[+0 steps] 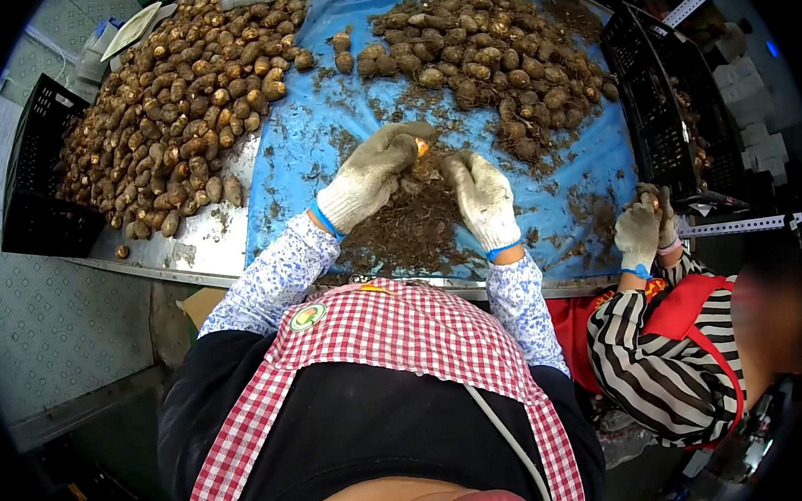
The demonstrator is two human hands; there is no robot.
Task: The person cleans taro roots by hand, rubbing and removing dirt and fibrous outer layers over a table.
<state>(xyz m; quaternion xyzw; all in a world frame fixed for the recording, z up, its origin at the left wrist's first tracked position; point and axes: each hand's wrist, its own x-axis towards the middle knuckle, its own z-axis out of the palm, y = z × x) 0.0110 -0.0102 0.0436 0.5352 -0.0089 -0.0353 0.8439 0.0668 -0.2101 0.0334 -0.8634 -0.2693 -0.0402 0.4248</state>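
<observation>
My left hand (pixel 371 181), in a soiled white knitted glove, is closed around a taro corm (pixel 423 146); only its pale orange end shows past the fingers. Close to its right is my gloved right hand (pixel 482 198), apart from the corm, with its fingers curled together. Whatever those fingers hold, if anything, is hidden. Beneath both hands lies a heap of dark soil and root scraps (pixel 409 227) on blue plastic sheeting (pixel 319 118). A large pile of hairy, soil-covered taro (pixel 490 61) sits beyond my hands to the right.
Smoother taro corms (pixel 181 108) are heaped at the left on the metal tabletop (pixel 225 229), against a black crate (pixel 36 213). Another black crate (pixel 653 97) stands at the right. Beside me, a co-worker's gloved hand (pixel 639 231) is at the table edge.
</observation>
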